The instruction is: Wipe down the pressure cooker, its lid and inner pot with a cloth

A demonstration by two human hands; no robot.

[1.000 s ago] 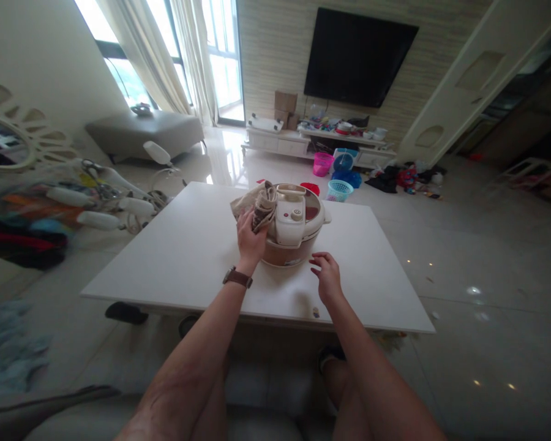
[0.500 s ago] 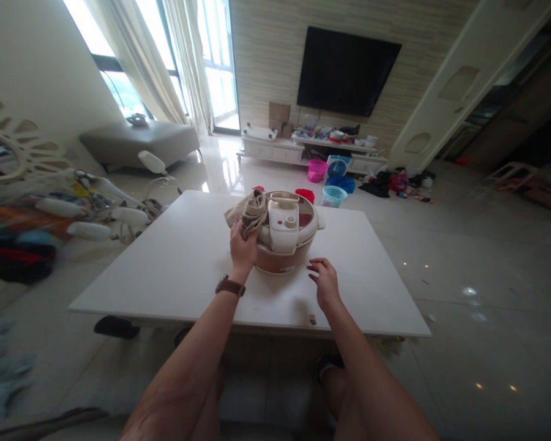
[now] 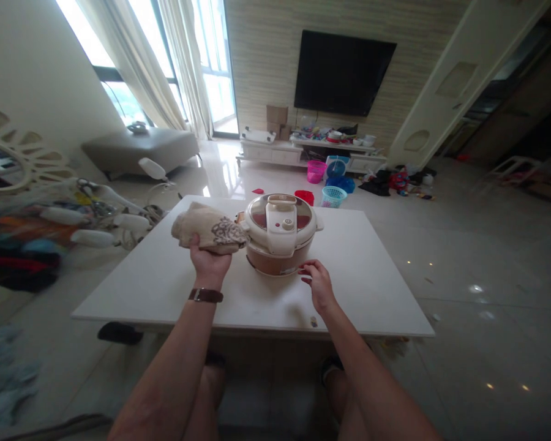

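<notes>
A folded beige cloth (image 3: pixel 204 228) with a dark scroll pattern at one end is gripped in my left hand (image 3: pixel 211 266), to the left of the cooker. The round pot-like electric cooker (image 3: pixel 280 226) stands upright on the white table (image 3: pixel 138 275); it has a cream lid frame with a handle and knob, a see-through top and a brown body. Beside the cooker's lower right front is my right hand (image 3: pixel 320 285), holding nothing, its fingers half bent and apart. Whether its fingertips touch the body I cannot tell.
A small figure-like object (image 3: pixel 313 321) lies near the table's front edge. Beyond the far edge are a red container (image 3: pixel 304 197) and a light-blue basket (image 3: pixel 333 196). A white-shaded lamp (image 3: pixel 133 222) lies past the left side.
My left hand has moved left with the cloth, away from the cooker, and the cloth now shows flatter. My right hand has shifted slightly left toward the cooker.
</notes>
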